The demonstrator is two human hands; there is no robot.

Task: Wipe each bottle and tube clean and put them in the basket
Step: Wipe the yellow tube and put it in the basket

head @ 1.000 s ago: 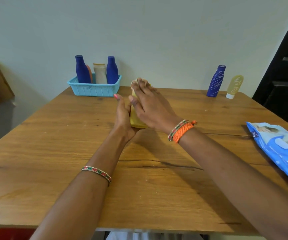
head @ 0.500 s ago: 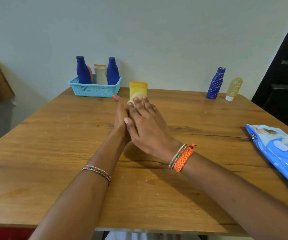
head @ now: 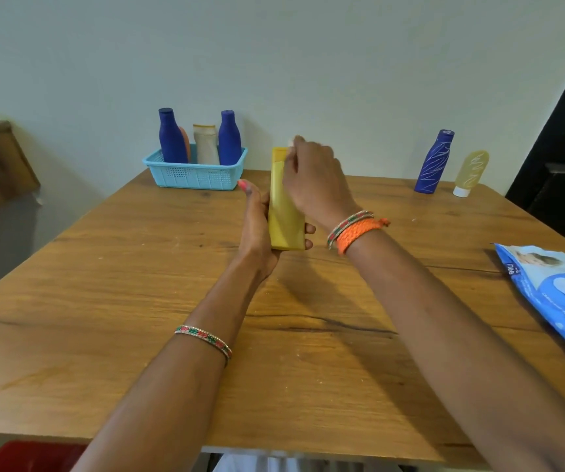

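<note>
A: How far along?

B: Four containers stand in the basket [head: 195,173], upper left. The left hand [head: 256,229] grips the yellow bottle [head: 282,212] mid-frame; the right hand [head: 315,178] pinches a wipe [head: 291,142] at its top.

A: What's left?

B: The blue bottle [head: 434,161] and tube [head: 468,172], upper right on the tabletop [head: 138,301].

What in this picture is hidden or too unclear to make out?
All in the head view:
- The wipe: the right hand covers it; only a white bit shows above the blurred fingers.
- The yellow bottle: its front faces away, and the left hand wraps its base.
- The orange bottle in the basket: mostly behind a blue bottle.
- The wipes pack: cut off by the right edge.
</note>
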